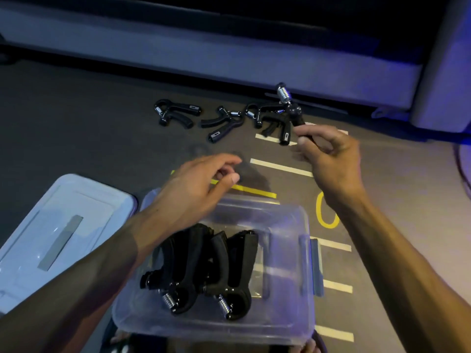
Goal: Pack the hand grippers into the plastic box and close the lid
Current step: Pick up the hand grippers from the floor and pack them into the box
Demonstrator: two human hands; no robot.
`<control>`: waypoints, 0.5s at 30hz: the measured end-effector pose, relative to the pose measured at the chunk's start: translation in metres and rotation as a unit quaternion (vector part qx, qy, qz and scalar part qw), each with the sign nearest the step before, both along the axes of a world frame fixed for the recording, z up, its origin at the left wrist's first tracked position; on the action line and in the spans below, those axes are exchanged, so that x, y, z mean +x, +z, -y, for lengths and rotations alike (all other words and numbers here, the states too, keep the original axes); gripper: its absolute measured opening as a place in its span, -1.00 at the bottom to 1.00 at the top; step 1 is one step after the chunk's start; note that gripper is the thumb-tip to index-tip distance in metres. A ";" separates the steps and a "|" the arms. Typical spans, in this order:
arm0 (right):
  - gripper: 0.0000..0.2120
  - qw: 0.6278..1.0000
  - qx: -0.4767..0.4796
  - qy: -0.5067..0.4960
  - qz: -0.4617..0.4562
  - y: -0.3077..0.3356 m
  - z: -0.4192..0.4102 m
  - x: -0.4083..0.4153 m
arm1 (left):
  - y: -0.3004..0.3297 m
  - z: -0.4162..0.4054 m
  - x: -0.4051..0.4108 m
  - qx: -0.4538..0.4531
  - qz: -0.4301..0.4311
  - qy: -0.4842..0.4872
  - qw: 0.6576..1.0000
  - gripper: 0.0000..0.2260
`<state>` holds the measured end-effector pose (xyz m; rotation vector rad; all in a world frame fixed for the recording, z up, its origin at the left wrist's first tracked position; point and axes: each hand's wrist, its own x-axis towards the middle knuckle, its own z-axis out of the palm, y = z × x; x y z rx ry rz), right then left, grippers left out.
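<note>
Nearest the person sits the clear box [288,296], open on the dark floor [76,118]. At least two black grippers [204,271] already lie in its left half, springs toward the near wall, handles pointing away; the right half shows bare bottom. Just left of the box lies the lid [61,225], flat and off.

Over the box's far left corner hovers the left hand [201,184], fingers loosely bent, thumb out, holding nothing. Beyond the box's far right corner, the right hand [328,154] is raised with its grip closed: thumb and fingertips pinch the handle end of one held gripper [290,108], which stands clear of the floor, its long axis running up and away from the hand with the steel spring at the far top.

The move probably turns on this: the box lies nearer than, and to the left of, that right hand, so the held gripper has to come back toward the person and down into the free right half. Laying its axis parallel to the packed ones looks the tidiest fit. The right hand is the one engaged; the left is nearer the box and could steady it.

Farthest from the box, three more loose grippers [221,123] lie in a rough row on the floor, black, curved, with short silver springs. Tape strips [280,166] mark the floor between them and the box.
</note>
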<state>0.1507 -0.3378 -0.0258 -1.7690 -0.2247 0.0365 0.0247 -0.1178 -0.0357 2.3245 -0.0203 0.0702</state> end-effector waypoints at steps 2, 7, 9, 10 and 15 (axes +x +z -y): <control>-0.77 0.992 0.084 0.051 -0.084 0.023 -0.004 -0.035 | 0.006 0.009 -0.009 -0.069 -0.010 0.022 0.997 -0.54; -0.80 0.925 0.242 0.136 -0.261 0.038 0.000 -0.105 | 0.014 0.027 -0.029 -0.219 -0.028 0.062 0.973 -0.45; -0.74 0.914 0.249 0.161 -0.278 0.034 0.004 -0.124 | 0.019 0.031 -0.037 -0.266 -0.020 0.053 0.962 -0.57; -0.69 0.911 0.248 0.174 -0.281 0.031 0.006 -0.131 | 0.021 0.033 -0.040 -0.289 -0.016 0.051 0.956 -0.63; -0.50 0.909 0.194 0.228 -0.291 0.028 0.018 -0.150 | 0.026 0.037 -0.050 -0.372 -0.052 0.041 0.926 -0.79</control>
